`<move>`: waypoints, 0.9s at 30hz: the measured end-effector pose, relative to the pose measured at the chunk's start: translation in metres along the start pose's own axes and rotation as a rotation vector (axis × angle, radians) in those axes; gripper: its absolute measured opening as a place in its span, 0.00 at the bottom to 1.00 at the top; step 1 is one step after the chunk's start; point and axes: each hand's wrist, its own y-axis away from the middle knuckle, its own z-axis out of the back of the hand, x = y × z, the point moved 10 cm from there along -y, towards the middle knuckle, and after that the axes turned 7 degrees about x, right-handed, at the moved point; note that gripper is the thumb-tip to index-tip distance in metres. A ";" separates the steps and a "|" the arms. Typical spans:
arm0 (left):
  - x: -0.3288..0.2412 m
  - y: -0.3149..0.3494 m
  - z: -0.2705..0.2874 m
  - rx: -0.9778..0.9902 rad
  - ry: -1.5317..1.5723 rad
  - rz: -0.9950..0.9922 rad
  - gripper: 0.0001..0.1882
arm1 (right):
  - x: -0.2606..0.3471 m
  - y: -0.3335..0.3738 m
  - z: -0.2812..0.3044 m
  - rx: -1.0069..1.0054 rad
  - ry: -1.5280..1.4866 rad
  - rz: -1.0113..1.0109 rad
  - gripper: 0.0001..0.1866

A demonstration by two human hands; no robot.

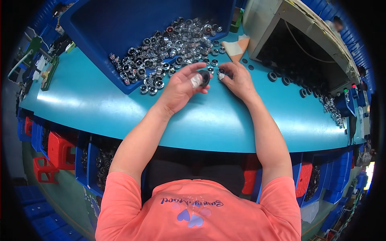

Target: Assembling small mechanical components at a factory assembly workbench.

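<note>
My left hand [180, 89] is closed round a small black rubber tyre [205, 78], held up over the table with its open face to the right. White wrapping [196, 80] covers one of its fingers. Just to the right, my right hand [240, 82] pinches a small shiny wheel hub [221, 71] between thumb and fingers; its far side is partly hidden. The two hands are apart. Beyond them, several loose chrome-and-black wheel hubs [173, 48] spill from a tipped blue bin [108, 28] onto the turquoise table [193, 120].
A pale box-shaped housing [257, 24] with a dark opening stands at the right, with loose black tyres [286, 80] before it. An orange-and-white cloth [237, 47] lies beside it. More shiny hubs [331, 110] lie at the far right. Red stools [60, 150] and blue crates stand below.
</note>
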 end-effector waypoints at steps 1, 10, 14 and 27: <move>-0.003 0.001 0.002 -0.049 -0.152 -0.032 0.30 | 0.000 0.001 0.000 0.004 -0.015 -0.016 0.18; -0.032 0.013 -0.015 -0.267 -1.057 -0.186 0.25 | 0.001 0.002 0.002 -0.015 -0.024 -0.019 0.19; -0.035 0.016 -0.016 -0.299 -1.096 -0.192 0.24 | 0.006 0.002 0.002 -0.004 -0.020 -0.035 0.19; 0.009 0.003 0.017 -0.111 -0.159 0.024 0.20 | 0.032 0.011 -0.001 -0.025 -0.526 0.059 0.20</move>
